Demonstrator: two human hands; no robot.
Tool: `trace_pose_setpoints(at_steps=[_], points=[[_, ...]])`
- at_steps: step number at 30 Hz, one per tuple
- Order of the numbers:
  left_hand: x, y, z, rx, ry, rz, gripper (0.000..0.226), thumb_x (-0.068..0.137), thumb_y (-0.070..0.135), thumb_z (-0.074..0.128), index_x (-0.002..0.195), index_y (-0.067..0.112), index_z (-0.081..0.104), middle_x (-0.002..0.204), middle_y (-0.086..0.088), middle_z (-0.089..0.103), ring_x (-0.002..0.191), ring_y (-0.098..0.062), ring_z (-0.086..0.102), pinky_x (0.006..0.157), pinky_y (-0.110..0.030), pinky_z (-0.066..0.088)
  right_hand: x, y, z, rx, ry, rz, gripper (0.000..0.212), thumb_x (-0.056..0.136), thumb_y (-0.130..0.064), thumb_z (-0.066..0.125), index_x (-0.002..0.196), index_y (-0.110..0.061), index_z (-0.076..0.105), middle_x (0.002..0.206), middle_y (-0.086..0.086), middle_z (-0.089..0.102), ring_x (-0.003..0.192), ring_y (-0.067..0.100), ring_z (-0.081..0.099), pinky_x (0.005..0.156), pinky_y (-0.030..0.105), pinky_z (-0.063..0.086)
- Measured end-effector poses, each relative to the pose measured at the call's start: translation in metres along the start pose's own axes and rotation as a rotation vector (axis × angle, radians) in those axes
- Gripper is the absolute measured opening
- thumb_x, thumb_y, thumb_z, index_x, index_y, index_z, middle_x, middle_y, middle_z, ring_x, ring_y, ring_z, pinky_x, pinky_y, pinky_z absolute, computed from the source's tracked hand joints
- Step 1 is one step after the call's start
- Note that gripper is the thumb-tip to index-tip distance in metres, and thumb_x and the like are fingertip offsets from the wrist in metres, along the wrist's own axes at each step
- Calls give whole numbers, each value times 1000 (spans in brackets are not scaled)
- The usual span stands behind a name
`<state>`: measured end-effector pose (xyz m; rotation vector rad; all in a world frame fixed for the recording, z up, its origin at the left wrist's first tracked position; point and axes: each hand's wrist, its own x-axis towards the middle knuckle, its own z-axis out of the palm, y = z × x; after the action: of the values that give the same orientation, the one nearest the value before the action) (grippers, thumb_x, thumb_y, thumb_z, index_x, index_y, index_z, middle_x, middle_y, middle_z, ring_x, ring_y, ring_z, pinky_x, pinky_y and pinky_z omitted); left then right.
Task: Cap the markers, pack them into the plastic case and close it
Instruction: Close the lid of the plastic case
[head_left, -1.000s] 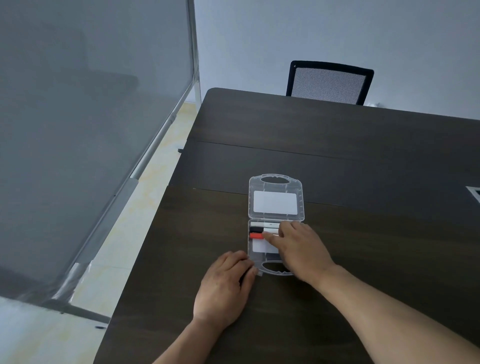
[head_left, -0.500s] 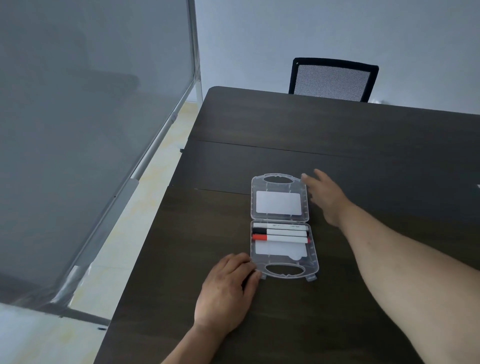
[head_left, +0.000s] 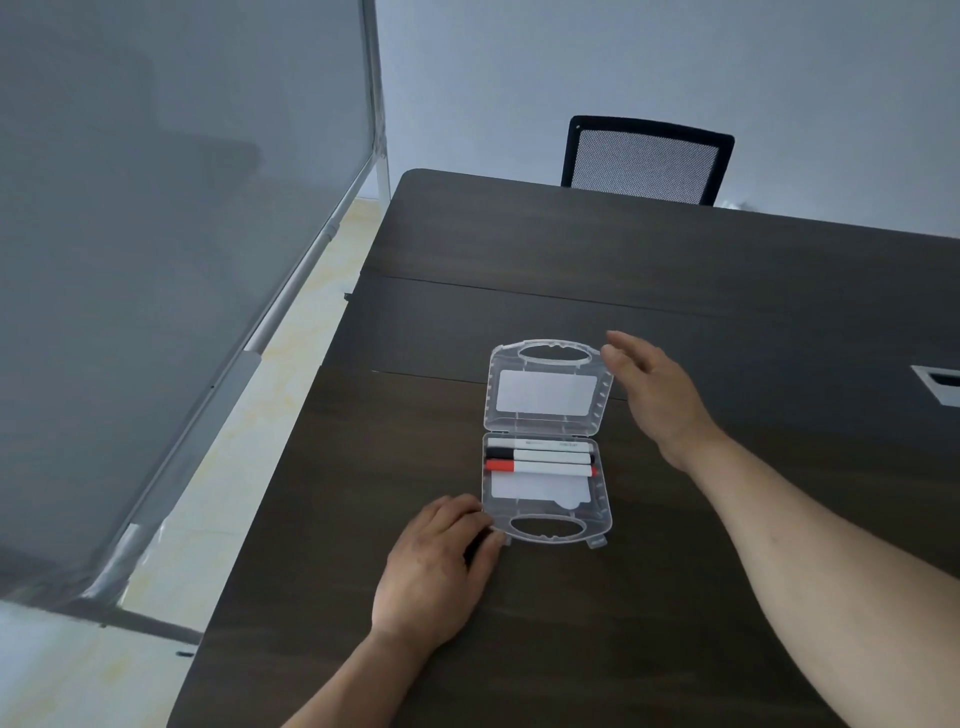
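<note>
A clear plastic case (head_left: 602, 525) lies open and flat on the dark table (head_left: 675, 270), its lid (head_left: 498, 379) folded away from me. Three capped white markers lie side by side in the near half: one with a pale cap (head_left: 550, 445), one with a black cap (head_left: 545, 457), one with a red cap (head_left: 540, 468). My left hand (head_left: 436, 571) rests palm down on the table, fingertips against the case's near left corner. My right hand (head_left: 654, 395) hovers open at the lid's right edge, fingers by its far right corner.
A black mesh chair (head_left: 647, 158) stands at the table's far side. A grey board on a metal frame (head_left: 171, 260) leans along the left, beyond the table's left edge. A cable port (head_left: 940, 382) is set into the table at the right.
My right hand left the markers in the case's near half and moved up to the lid's far right corner. The left hand stayed at the near left corner.
</note>
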<state>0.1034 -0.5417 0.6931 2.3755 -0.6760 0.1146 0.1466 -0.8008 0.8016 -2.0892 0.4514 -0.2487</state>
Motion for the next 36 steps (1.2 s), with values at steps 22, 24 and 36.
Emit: trace_pose_setpoints(at_steps=[22,24,36], points=[[-2,4,-4,54,-52,-35,46,76,53,64,114,28,62,123,12,59,119,-9,49,100,-24,38,-123,44,-1,-337,-73,-259,44,85,-29,64,126,-31,48,139,-14,44,128,4,39,105,34,37],[-2,3,-3,56,-47,-36,46,75,53,65,114,28,62,122,11,60,118,-9,50,99,-25,39,-129,51,1,-384,-86,-286,51,84,-28,66,130,-31,44,138,-14,42,129,5,37,105,32,36],[-2,11,-10,-34,-86,-72,95,71,54,68,144,39,9,122,20,53,116,-3,45,96,-23,38,-139,87,16,-551,-131,-419,53,79,-25,74,127,-20,54,138,-5,46,130,7,35,106,33,37]])
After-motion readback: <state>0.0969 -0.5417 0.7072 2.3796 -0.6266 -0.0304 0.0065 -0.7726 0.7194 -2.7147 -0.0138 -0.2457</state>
